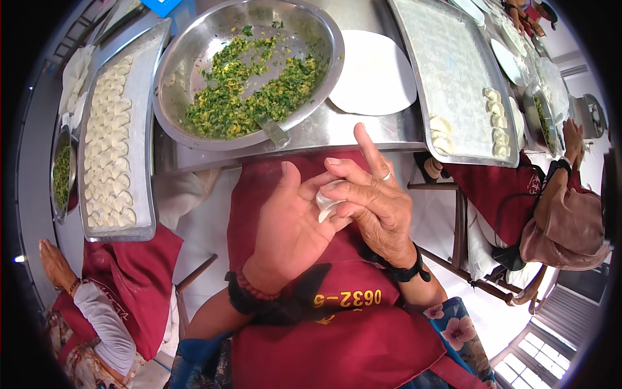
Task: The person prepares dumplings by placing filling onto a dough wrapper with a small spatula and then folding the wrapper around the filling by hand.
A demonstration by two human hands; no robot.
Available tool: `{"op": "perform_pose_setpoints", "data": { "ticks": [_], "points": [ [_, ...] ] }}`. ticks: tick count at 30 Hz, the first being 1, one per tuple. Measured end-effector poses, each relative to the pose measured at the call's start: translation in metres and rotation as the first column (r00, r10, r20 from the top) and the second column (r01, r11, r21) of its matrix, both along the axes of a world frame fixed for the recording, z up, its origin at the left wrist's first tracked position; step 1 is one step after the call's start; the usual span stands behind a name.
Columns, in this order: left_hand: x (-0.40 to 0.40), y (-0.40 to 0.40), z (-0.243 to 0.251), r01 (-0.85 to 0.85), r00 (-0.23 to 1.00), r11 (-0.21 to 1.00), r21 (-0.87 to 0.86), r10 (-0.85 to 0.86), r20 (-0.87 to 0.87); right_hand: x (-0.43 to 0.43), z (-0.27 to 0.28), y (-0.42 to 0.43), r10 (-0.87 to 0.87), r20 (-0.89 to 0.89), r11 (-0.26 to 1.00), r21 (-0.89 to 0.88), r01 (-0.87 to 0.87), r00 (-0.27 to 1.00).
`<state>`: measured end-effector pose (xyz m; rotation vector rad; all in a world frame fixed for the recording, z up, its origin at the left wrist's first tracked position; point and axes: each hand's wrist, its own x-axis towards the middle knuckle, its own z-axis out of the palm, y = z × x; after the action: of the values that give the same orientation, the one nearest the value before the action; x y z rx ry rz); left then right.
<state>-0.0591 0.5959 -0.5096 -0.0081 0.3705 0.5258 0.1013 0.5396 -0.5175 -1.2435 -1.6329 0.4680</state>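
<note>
A folded white dough dumpling (327, 204) is between my two hands, above my lap. My left hand (296, 223) is palm up, its thumb spread away, with the dumpling lying against its fingers. From the other side my right hand (384, 199) pinches the dough with thumb and fingers, its index finger raised. Fingers cover part of the dumpling. Just beyond the hands, a large steel bowl (167, 116) holds chopped green and yellow filling (218, 102). A clear flat tool (274, 132) leans over its near rim. Beside the bowl is a flat white plate (374, 73).
To the left, a metal tray (146, 97) carries rows of dumplings (109, 160). Another tray (457, 58) on the right has several dumplings (496, 121) near its near end. Co-workers sit on both sides, one hand (56, 265) at left, hands (572, 138) at right. The steel table edge (301, 153) runs before me.
</note>
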Motion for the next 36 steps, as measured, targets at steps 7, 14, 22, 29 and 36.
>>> {"op": "perform_pose_setpoints", "data": {
  "ticks": [7,14,22,29,36],
  "points": [
    [-0.001,0.002,0.001,-0.026,0.996,0.999,-0.036,0.029,0.088,-0.008,0.010,0.000,-0.125,0.018,0.991,-0.036,0.126,0.992],
    [0.000,0.000,-0.002,-0.107,0.991,0.990,-0.094,0.114,0.064,-0.006,0.002,-0.002,-0.118,0.141,0.993,0.004,0.119,0.983],
    [-0.003,0.000,-0.009,-0.066,0.998,0.996,0.057,0.065,0.026,-0.008,0.015,-0.005,-0.137,-0.124,0.984,-0.134,0.121,0.983],
    [0.003,-0.003,-0.003,-0.040,0.999,0.998,0.052,0.041,-0.015,-0.009,0.002,-0.003,-0.104,-0.087,0.993,-0.061,0.099,0.991],
    [-0.002,0.001,-0.013,-0.081,0.997,0.996,0.024,0.080,0.008,-0.011,0.015,-0.005,-0.198,-0.225,0.973,-0.163,0.164,0.954]
  ]
}}
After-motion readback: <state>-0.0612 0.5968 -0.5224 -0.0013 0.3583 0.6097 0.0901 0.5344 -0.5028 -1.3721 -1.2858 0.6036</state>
